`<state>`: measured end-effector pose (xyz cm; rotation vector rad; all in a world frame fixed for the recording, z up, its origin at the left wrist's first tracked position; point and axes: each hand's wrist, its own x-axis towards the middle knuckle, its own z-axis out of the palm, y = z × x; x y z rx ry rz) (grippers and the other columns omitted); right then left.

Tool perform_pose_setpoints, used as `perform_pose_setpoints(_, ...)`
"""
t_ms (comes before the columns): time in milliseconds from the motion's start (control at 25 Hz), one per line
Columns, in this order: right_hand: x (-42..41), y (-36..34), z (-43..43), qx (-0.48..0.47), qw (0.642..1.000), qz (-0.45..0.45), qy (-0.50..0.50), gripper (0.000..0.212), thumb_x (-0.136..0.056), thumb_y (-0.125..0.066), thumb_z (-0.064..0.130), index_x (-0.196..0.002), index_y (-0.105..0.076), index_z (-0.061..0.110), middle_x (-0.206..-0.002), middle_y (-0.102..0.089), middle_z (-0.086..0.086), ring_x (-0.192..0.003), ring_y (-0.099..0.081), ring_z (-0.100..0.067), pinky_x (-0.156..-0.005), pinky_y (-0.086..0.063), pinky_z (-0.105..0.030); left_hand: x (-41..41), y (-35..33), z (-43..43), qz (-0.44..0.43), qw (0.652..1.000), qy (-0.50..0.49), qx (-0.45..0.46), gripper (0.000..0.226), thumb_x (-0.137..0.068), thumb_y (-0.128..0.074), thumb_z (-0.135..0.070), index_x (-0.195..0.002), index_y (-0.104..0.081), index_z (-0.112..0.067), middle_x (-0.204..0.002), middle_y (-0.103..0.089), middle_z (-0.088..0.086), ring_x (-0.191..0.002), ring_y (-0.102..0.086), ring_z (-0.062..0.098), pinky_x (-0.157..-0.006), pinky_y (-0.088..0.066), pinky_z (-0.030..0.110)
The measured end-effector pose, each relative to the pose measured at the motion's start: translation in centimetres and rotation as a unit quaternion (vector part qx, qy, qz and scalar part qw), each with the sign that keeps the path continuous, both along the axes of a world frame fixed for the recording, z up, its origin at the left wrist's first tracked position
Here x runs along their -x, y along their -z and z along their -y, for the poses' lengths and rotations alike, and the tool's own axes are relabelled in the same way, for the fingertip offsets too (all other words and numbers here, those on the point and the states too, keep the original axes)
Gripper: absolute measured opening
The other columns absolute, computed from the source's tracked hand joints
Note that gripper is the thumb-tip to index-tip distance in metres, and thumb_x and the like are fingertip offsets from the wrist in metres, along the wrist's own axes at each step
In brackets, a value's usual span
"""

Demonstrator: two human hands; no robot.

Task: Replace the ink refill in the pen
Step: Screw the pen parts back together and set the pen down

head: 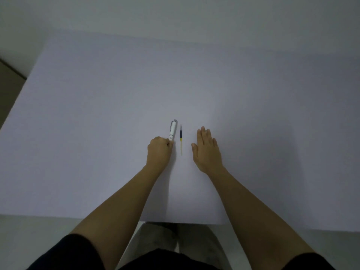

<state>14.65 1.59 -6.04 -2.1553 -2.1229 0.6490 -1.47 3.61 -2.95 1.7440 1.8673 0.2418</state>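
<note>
So the left hand (158, 146) has its grip closed on the pen's (173, 130) near end, just left of frame centre. Refill (181, 139) lies parallel just right of it, pointing up-frame on the desk (97, 114). Right hand (206, 151) rests flat and open, nearer the refill.

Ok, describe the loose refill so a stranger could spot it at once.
Start at the white table and find the two hands near its front edge. The refill lies flat in the gap between them, beside the pen that the left hand grips, and clear of the open right hand. Unlike the fat white pen, it is a thin bare rod, dark at the far end and yellowish nearer the person.
</note>
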Motion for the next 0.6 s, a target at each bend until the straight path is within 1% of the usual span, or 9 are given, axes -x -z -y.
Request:
perform_pose_setpoints(40,0.1,0.5,0.3,0.007,1.0,0.002,0.002,0.056,-0.1,-0.025,0.03,-0.146,-0.007,0.006,-0.159,-0.003,-0.012,-0.146,-0.001,-0.025,-0.118,-0.006,-0.041,-0.3,0.2,0.1,0.002,1.0,-0.001,0.0,0.037,-0.095,-0.045,-0.02,-0.078,-0.063,0.009,-0.06,-0.045,0.011,-0.065,-0.053,0.035,-0.057,-0.037,0.037)
perform_pose_setpoints(80,0.2,0.9,0.6,0.01,1.0,0.004,0.004,0.057,-0.099,-0.025,0.031,-0.146,-0.005,0.006,-0.159,-0.001,-0.011,-0.146,0.0,-0.025,-0.118,-0.006,-0.042,-0.5,0.5,0.2,0.001,1.0,0.0,-0.006,0.036,-0.095,-0.045,-0.019,-0.081,-0.063,0.009,-0.068,-0.052,0.017,-0.072,-0.056,0.038,-0.06,-0.039,0.039)
perform_pose_setpoints(120,0.3,1.2,0.7,0.011,1.0,0.006,0.007,0.058,-0.099,-0.026,0.032,-0.146,-0.004,0.007,-0.159,0.0,-0.011,-0.146,0.001,-0.025,-0.118,-0.005,-0.042,-0.7,0.8,0.3,-0.004,1.0,0.001,-0.013,0.035,-0.096,-0.044,-0.019,-0.085,-0.062,0.009,-0.076,-0.056,0.022,-0.076,-0.056,0.038,-0.061,-0.037,0.04)
perform_pose_setpoints(200,0.4,1.6,0.8,0.011,1.0,0.01,0.008,0.058,-0.099,-0.025,0.032,-0.146,-0.002,0.007,-0.159,0.002,-0.011,-0.146,0.002,-0.025,-0.118,-0.004,-0.042,-1.1,1.3,0.5,-0.017,0.999,0.0,-0.03,0.033,-0.097,-0.042,-0.019,-0.091,-0.061,0.007,-0.086,-0.059,0.025,-0.076,-0.054,0.034,-0.059,-0.032,0.034)
perform_pose_setpoints(280,0.4,1.8,0.9,0.004,1.0,0.015,0.006,0.058,-0.099,-0.025,0.032,-0.146,-0.002,0.007,-0.159,0.002,-0.01,-0.146,0.002,-0.024,-0.118,-0.004,-0.042,-1.2,1.7,0.6,-0.019,0.999,-0.005,-0.042,0.031,-0.097,-0.042,-0.02,-0.094,-0.059,0.006,-0.087,-0.059,0.024,-0.069,-0.047,0.028,-0.059,-0.03,0.032)
perform_pose_setpoints(360,0.4,2.0,0.9,-0.002,1.0,0.014,0.009,0.058,-0.099,-0.025,0.032,-0.146,-0.002,0.007,-0.159,0.001,-0.01,-0.146,0.002,-0.024,-0.118,-0.003,-0.041,-1.2,1.9,0.6,-0.015,0.999,-0.01,-0.051,0.031,-0.097,-0.043,-0.021,-0.097,-0.059,0.006,-0.087,-0.059,0.023,-0.067,-0.042,0.023,-0.058,-0.032,0.031)
perform_pose_setpoints(520,0.4,2.0,1.0,-0.002,1.0,0.019,0.008,0.058,-0.099,-0.024,0.032,-0.146,-0.001,0.008,-0.159,0.002,-0.009,-0.146,0.003,-0.023,-0.118,-0.002,-0.04,-1.2,1.9,0.8,-0.002,0.999,-0.013,-0.053,0.031,-0.097,-0.043,-0.023,-0.099,-0.058,0.004,-0.088,-0.058,0.021,-0.069,-0.048,0.025,-0.06,-0.039,0.033)
perform_pose_setpoints(600,0.3,1.9,1.0,0.0,1.0,0.014,0.009,0.058,-0.099,-0.024,0.032,-0.146,0.0,0.008,-0.159,0.003,-0.009,-0.146,0.004,-0.023,-0.118,-0.001,-0.04,-1.3,1.9,1.0,-0.007,0.999,-0.005,-0.048,0.031,-0.097,-0.042,-0.024,-0.098,-0.057,0.003,-0.088,-0.058,0.021,-0.071,-0.051,0.028,-0.061,-0.04,0.034)
